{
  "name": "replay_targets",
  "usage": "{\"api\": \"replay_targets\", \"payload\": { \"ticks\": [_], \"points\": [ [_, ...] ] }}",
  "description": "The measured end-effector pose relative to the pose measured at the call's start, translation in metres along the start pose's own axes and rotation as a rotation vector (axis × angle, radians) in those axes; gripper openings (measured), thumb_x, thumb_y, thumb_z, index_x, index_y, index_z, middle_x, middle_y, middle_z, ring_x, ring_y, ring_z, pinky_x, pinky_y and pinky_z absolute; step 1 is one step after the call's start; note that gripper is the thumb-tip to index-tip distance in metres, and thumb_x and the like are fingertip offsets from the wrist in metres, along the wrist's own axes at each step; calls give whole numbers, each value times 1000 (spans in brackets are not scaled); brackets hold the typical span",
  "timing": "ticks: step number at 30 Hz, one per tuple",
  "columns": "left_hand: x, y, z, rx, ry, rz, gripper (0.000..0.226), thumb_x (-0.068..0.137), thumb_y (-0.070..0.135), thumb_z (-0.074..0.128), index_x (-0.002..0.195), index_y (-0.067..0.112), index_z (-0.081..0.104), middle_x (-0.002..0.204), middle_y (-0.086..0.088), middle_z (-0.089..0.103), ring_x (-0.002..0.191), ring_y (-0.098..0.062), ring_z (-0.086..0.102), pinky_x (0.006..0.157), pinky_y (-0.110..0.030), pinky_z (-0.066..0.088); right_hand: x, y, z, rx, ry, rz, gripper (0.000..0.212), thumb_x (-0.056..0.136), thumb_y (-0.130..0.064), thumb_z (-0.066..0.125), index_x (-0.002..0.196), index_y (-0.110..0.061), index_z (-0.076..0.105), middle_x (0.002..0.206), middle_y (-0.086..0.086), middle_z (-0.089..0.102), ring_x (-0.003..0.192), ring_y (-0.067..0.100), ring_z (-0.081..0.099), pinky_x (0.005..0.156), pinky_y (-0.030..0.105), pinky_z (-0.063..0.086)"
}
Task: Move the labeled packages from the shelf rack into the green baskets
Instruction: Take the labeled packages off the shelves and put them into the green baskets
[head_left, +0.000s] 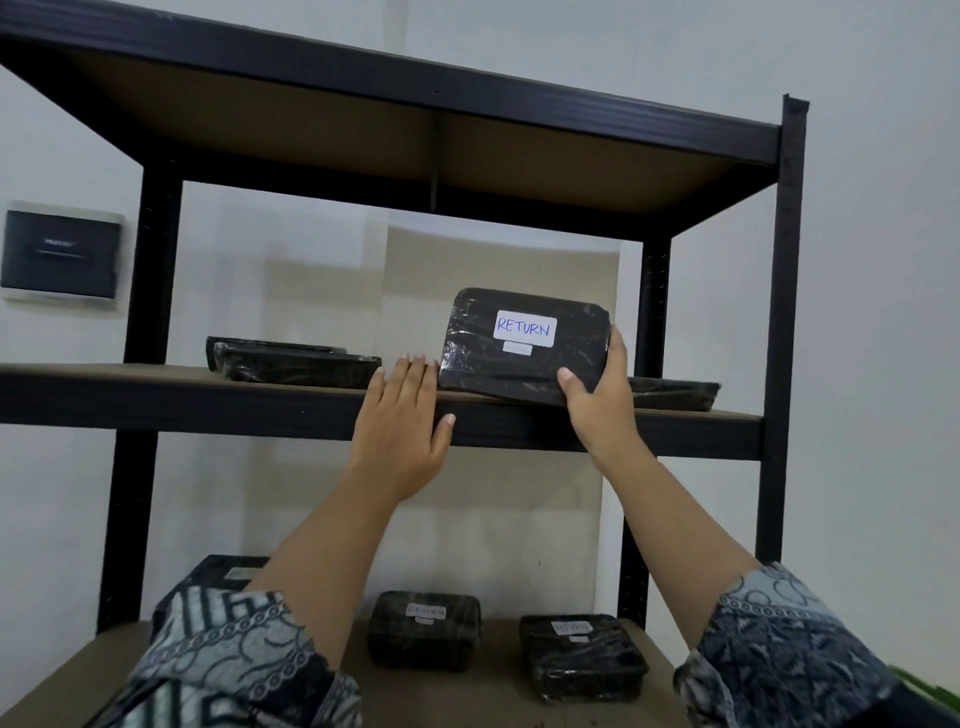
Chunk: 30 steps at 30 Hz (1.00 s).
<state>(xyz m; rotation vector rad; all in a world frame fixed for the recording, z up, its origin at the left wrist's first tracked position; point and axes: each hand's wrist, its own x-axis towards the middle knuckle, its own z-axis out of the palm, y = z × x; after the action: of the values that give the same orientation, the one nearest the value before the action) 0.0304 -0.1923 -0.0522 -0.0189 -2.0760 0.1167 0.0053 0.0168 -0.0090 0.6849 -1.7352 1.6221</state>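
Grip: While your right hand pinches the RETURN package at its lower right corner, thumb on the front face and fingers wrapped behind the edge, its bottom edge rests on the lip of the middle shelf, tilted up to face you.

Free hand: Your left hand is spread flat, fingers together, its fingertips at the package's left edge; whether they touch it cannot be told.

Doing it well: A one-corner pinch on slick film looks likely to slip, so bring the left hand under the left edge and share the weight before lifting clear of the shelf lip. Draw it straight toward you so it does not drag the flat package lying behind your right hand.

Destination: No green basket is clearly in view; only a sliver of green shows below your right sleeve.

Materials: The held package is a flat black slab with rounded corners, wrapped in glossy, wrinkled film, with a white handwritten label.

Neighbours: A stack of black packages lies left of your left hand.

Below your arms: Two small labelled packages sit on the lower shelf's matte brown board.
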Motion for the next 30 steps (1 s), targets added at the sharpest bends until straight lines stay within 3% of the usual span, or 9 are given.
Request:
{"api": "replay_targets", "payload": {
  "ticks": [7,11,17,21,24,30],
  "points": [
    [-40,17,8,11,7,37,67,86,38,31,140,0,33,148,-19,32,139,-32,23,113,-51,18,-36,12,-26,67,100,-66,73,92,-5,55,150,-27,17,141,-9,40,125,8,43,110,29,34],
    [-77,39,16,-43,-26,90,66,86,36,32,142,2,29,150,-17,28,140,-31,19,113,-51,16,-73,31,-47,69,115,-54,71,92,-5,54,149,-28,18,142,-5,41,127,9,43,105,25,38],
    [-130,87,25,-156,-115,136,64,84,36,32,139,2,37,145,-17,38,135,-34,31,107,-54,26,-138,69,-91,-11,138,84,69,93,-6,54,149,-27,19,143,0,42,127,14,45,108,34,40],
    [-166,126,39,-236,-222,140,64,83,35,31,137,4,40,141,-18,44,131,-36,37,103,-56,33,-175,93,-133,-88,157,163,67,93,-5,53,148,-24,21,141,-1,42,121,8,45,101,23,38],
    [-189,158,50,-265,-299,157,62,83,36,31,135,5,44,137,-17,48,128,-36,41,100,-56,38,-197,112,-169,-120,172,230,66,93,-3,52,148,-23,22,141,2,44,121,11,46,104,29,39],
    [-227,238,75,-342,-396,187,60,85,36,32,136,6,44,138,-13,48,130,-30,41,101,-51,37,-232,157,-246,-162,179,381,65,92,-1,52,147,-25,24,140,3,46,121,14,49,106,34,39]
  ]
}}
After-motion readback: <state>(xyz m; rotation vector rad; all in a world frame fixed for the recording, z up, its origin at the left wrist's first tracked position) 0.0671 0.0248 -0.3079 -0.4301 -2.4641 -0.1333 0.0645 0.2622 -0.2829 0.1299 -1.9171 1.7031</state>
